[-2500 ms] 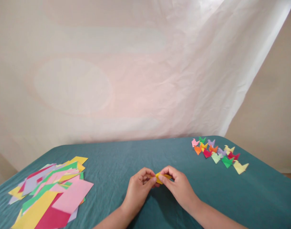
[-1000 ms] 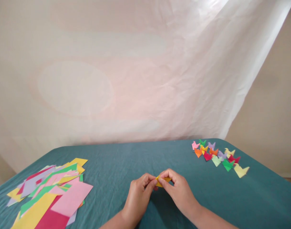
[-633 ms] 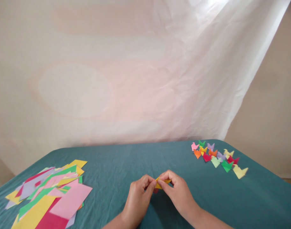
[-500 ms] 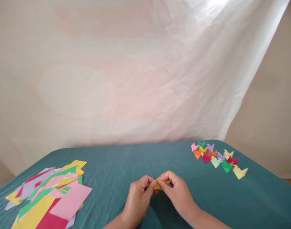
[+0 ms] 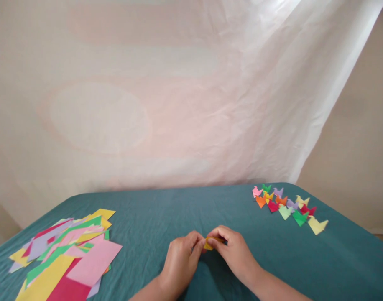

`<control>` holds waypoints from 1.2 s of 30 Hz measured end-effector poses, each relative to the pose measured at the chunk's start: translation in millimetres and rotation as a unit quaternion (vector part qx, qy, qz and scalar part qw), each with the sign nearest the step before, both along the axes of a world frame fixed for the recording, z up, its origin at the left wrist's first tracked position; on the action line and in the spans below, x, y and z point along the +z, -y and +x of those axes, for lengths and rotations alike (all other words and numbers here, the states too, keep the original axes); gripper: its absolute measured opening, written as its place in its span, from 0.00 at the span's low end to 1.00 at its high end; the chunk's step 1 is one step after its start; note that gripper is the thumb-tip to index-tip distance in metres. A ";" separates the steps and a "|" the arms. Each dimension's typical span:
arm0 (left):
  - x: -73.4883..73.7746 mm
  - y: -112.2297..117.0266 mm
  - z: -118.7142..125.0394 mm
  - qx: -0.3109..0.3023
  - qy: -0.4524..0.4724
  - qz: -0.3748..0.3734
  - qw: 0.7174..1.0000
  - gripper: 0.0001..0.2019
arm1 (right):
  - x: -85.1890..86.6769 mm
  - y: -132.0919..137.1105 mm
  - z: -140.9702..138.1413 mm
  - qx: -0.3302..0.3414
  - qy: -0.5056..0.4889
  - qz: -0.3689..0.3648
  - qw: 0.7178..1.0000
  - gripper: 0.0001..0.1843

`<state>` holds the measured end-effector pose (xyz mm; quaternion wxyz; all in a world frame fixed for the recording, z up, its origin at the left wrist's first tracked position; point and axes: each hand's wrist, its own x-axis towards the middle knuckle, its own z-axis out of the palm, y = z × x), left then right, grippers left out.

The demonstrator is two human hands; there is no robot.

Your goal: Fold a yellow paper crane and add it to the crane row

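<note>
Yellow folded paper [image 5: 209,243] pinched between left hand [image 5: 182,263] and right hand [image 5: 233,253] grips.

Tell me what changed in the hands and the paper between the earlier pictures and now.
The left hand and right hand have closed tighter over the small yellow folded paper, so less of it shows than before; both kept their grip throughout. The loose coloured sheets, the row of folded paper figures and the teal tablecloth stayed as they were.
</note>
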<state>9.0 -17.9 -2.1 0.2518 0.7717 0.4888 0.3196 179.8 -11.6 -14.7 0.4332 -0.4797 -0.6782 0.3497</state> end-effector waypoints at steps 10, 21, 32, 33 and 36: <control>-0.9 -11.4 -3.5 0.021 0.080 -0.054 0.995 0.17 | 5.3 1.0 1.9 -0.023 -0.002 -0.010 1.000 0.07; -4.3 -12.0 -1.5 0.037 0.151 -0.072 0.985 0.13 | -1.8 0.6 -0.5 -0.020 0.036 0.002 0.999 0.06; -16.5 -9.6 7.7 -0.015 0.365 -0.316 0.876 0.18 | 1.9 1.3 2.1 0.011 -0.041 -0.030 0.999 0.12; -16.2 -9.5 7.9 -0.009 0.371 -0.316 0.873 0.17 | 1.2 1.2 1.9 0.013 -0.046 -0.031 0.998 0.12; -15.3 -10.7 7.9 -0.009 0.367 -0.298 0.881 0.17 | -0.8 0.4 1.1 0.029 -0.073 -0.054 0.995 0.11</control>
